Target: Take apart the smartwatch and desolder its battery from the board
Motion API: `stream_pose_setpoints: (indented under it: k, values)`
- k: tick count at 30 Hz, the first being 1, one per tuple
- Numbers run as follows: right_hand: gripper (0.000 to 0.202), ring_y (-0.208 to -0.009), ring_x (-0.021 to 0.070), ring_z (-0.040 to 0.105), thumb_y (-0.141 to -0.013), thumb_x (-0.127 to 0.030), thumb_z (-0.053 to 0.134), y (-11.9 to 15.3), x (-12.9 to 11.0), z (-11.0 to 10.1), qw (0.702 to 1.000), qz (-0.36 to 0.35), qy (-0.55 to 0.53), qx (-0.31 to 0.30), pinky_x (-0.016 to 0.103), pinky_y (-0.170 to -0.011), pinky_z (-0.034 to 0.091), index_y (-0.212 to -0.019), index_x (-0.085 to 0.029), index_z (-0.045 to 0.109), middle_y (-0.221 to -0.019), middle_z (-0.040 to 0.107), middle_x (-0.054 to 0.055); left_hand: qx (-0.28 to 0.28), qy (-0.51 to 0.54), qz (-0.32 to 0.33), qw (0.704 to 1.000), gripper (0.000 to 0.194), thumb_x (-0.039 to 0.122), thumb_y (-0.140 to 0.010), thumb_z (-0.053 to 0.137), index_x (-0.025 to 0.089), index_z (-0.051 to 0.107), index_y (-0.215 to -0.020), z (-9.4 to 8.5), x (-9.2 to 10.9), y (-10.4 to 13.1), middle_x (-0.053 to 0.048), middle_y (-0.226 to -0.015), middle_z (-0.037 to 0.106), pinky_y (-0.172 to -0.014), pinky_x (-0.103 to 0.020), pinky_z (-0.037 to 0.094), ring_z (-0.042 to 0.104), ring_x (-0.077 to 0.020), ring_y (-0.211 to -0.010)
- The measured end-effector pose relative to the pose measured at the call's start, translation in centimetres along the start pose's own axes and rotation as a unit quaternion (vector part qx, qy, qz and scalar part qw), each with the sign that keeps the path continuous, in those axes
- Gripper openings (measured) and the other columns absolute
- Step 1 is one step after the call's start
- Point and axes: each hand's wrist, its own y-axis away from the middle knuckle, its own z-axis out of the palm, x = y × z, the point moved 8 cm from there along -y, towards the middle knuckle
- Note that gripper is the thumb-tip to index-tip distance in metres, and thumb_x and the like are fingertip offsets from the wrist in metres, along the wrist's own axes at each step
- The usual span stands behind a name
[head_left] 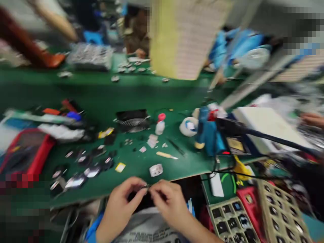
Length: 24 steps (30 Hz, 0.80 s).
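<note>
Just past the near edge of the green workbench [177,168], both hands meet in front of my body. My left hand [124,204] pinches a small dark part [146,186] between thumb and forefinger; blur hides its kind. My right hand [170,202] is closed, fingertips pressed against the same part or right beside it. A small whitish piece with dark spots [156,170] lies on the bench just beyond the fingers. Farther in are a light-handled small tool [166,155], dark tweezers [176,147] and a yellow-edged square [120,167].
Several dark round parts [84,159] lie at left, near a red-framed bin [43,148]. A pink-capped bottle [160,126] and a white tape roll [189,126] stand behind. Compartment trays [229,209] fill the lower right. A person's hand [312,119] shows at far right.
</note>
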Motion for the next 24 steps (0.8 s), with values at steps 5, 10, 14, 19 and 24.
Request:
stream_pose_setpoints:
  k: [5,10,14,19,24]
  values:
    - [0.02,-0.068,0.017,0.075,-0.1,-0.019,0.058,-0.7,0.4,-1.5,0.995,-0.064,0.071,-0.002,0.025,-0.062,0.059,-0.111,-0.023,0.074,-0.084,0.079,0.004,0.037,0.004,-0.064,0.997,0.013,0.03,-0.093,0.063,0.021,0.072,-0.089,-3.0,-2.0,0.5,-0.002,-0.082,0.075,-0.072,-0.027,0.06,0.071,-0.0165,-0.074]
    - [0.017,-0.077,0.0183,0.074,-0.099,-0.017,0.061,-2.3,1.3,-2.6,0.983,-0.113,0.142,-0.025,0.029,-0.069,0.061,-0.111,-0.024,0.07,-0.091,0.077,0.004,-0.023,-0.086,-0.046,0.995,0.011,0.022,-0.095,0.06,0.023,0.071,-0.092,-2.9,-2.6,-0.9,0.0,-0.089,0.074,-0.07,-0.026,0.057,0.07,-0.016,-0.078]
    - [0.024,-0.102,0.0251,0.068,-0.097,-0.021,0.066,-3.3,2.7,-1.2,0.966,-0.163,0.188,-0.072,0.043,-0.088,0.059,-0.12,-0.023,0.065,-0.117,0.075,0.01,-0.081,-0.206,0.016,0.975,0.017,0.018,-0.098,0.058,0.025,0.073,-0.098,-1.2,-2.6,-2.1,0.001,-0.089,0.072,-0.072,-0.027,0.055,0.069,-0.016,-0.08]
    - [0.023,-0.096,0.0246,0.065,-0.097,-0.021,0.066,-3.2,4.2,-0.9,0.966,-0.163,0.194,-0.052,0.042,-0.085,0.057,-0.12,-0.022,0.063,-0.109,0.074,0.009,-0.086,-0.29,0.071,0.95,0.016,0.019,-0.101,0.059,0.023,0.073,-0.107,0.2,-2.4,-2.9,-0.002,-0.091,0.07,-0.072,-0.03,0.054,0.066,-0.0179,-0.083]
    - [0.024,-0.095,0.0248,0.064,-0.097,-0.024,0.066,-2.9,4.1,-1.7,0.966,-0.164,0.196,-0.024,0.042,-0.084,0.055,-0.121,-0.02,0.063,-0.108,0.074,0.01,-0.038,-0.295,0.1,0.949,0.02,0.019,-0.103,0.054,0.021,0.069,-0.116,0.2,-1.7,-2.6,-0.005,-0.101,0.069,-0.079,-0.034,0.058,0.065,-0.0198,-0.09]
